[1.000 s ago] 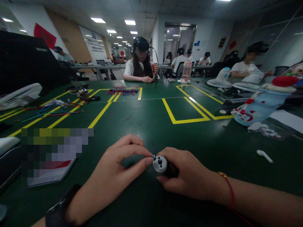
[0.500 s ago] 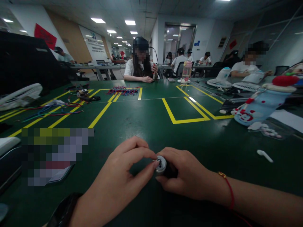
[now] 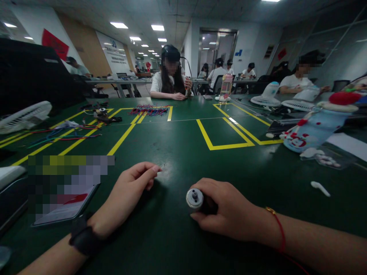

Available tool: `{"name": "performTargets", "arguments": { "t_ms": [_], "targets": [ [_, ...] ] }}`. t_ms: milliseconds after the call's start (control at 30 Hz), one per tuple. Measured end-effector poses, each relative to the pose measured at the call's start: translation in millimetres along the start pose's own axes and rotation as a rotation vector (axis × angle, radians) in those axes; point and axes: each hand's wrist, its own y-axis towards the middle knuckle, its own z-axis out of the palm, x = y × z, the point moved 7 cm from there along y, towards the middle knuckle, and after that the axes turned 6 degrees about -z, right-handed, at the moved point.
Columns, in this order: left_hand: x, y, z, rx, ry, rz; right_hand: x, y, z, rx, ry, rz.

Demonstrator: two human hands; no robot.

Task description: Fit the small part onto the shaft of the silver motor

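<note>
My right hand (image 3: 226, 210) is wrapped round a dark cylinder with a silvery round end face (image 3: 194, 198). A small dark stub stands out from the middle of that face, which points up toward me. Most of the cylinder's body is hidden by my fingers. To its left and apart from it, my left hand (image 3: 134, 183) is closed in a pinch just above the table (image 3: 169, 229). Something tiny and thin seems to stick out at the fingertips, too small to name.
A phone (image 3: 65, 210) lies left of my left wrist. Bundled wires (image 3: 149, 110) and loose wires (image 3: 65, 133) are farther back. On the right are a white earbud (image 3: 320, 188), a blue cup (image 3: 315, 130) and fans (image 3: 265, 95). Across the table sits a person (image 3: 169, 80).
My left hand has drawn away from the cylinder's end, leftward and slightly forward, fingers still pinched. The end face now shows uncovered. My right hand has barely moved.
</note>
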Motion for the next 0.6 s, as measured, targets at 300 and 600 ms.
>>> {"name": "performTargets", "arguments": {
  "t_ms": [300,600],
  "targets": [
    [-10.3,-5.9,4.8,0.035,0.099,0.005,1.3,0.4,-0.5,0.002,0.003,-0.008],
    [-74.0,-48.8,34.2,0.132,0.349,0.545,1.5,-0.1,2.9,-0.004,-0.03,-0.021]
  ]
}}
